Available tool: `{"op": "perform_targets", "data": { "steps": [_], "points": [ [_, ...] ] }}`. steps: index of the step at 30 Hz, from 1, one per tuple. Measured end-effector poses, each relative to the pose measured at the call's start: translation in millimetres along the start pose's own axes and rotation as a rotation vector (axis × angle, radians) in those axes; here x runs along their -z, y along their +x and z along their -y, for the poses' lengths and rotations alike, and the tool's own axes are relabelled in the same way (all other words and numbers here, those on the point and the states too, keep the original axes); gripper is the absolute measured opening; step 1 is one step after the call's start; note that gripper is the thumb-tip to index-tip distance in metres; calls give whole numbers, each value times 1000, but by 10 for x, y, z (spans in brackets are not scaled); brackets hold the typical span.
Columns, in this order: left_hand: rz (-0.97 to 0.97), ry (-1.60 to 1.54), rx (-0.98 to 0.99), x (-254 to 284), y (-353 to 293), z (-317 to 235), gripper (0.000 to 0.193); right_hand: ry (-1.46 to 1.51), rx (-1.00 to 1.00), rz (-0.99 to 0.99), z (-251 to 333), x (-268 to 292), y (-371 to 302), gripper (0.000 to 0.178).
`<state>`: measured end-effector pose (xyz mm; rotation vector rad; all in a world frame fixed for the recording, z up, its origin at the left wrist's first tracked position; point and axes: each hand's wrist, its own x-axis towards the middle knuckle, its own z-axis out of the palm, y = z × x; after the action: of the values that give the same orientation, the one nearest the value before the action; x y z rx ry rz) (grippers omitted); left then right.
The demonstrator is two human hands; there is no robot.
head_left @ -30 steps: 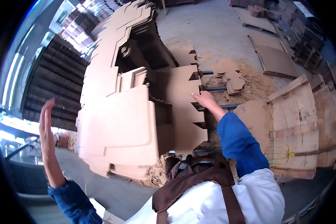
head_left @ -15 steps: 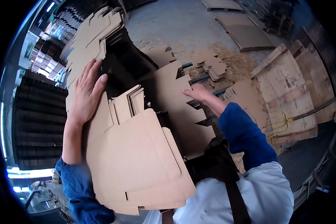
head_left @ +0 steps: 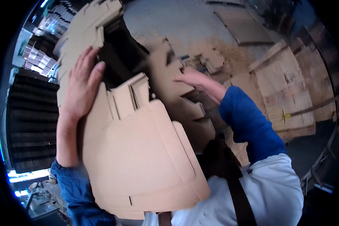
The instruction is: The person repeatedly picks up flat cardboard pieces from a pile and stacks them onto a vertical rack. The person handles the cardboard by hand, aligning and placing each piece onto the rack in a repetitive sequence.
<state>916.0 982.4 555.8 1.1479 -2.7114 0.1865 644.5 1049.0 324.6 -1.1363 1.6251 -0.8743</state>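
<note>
My left hand lies flat, fingers stretched out, on a stack of brown die-cut cardboard blanks. The stack runs from against my body to the far left, with notched edges and narrow slots. To its right, a lower cardboard sheet with a jagged right edge is blurred by motion. My right hand grips that edge, its thumb on the upper face; its other fingers are partly hidden. A dark gap separates the far part of the stack from the lower sheet.
Cardboard scraps and shavings lie on the floor beyond my right hand. Wooden pallets lean at the right, with a yellow-headed fork before them. A flat board lies farther back. Dark stacked sheets stand at the left.
My right hand has moved left and slightly up, and the cardboard edge under it has shifted and bent upward. My left hand still rests on the stack. The whole view has shifted slightly.
</note>
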Motion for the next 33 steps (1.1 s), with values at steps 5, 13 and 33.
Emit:
{"op": "perform_targets", "data": {
  "steps": [5,13,33],
  "points": [
    [-32,-5,-10,-14,-38,89,47,-201,8,39,251,22,-106,48],
    [-3,-35,10,6,39,89,47,598,-118,197,-519,125,146,35],
    [323,122,57,579,399,-950,56,694,145,-285,-1732,2153,-1937,54]
  ]
}}
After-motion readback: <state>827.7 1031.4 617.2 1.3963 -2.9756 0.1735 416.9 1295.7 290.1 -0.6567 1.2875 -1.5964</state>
